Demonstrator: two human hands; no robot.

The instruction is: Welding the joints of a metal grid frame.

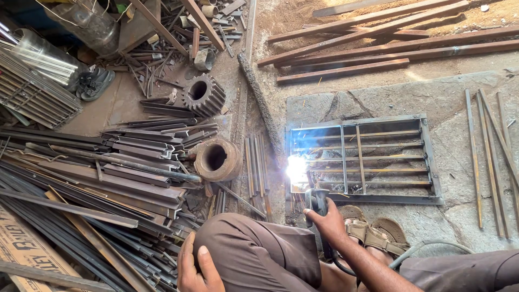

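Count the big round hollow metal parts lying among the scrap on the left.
2: a toothed dark steel gear near the top of the pile, and a rusty smooth thick ring below it. Others may be buried.

Scrap metal and steel stock lying around a workshop floor.

A dark toothed steel gear wheel point(204, 95) lies on the dusty concrete floor point(116, 105), and a rusty round hollow iron bush point(217, 159) rests nearer, at the edge of a big heap of flat dark steel strips point(97, 173) that fills the lower left. A rough, crusted iron rod point(260, 103) runs along the floor beside a grey stone slab point(459, 92). Long rusty angle-iron bars point(373, 38) lie on sandy ground at the top right, thin steel rods point(489, 157) along the slab's right edge. A pair of grey sandals point(94, 82) sits at the upper left, near a stack of wire grilles point(32, 97).
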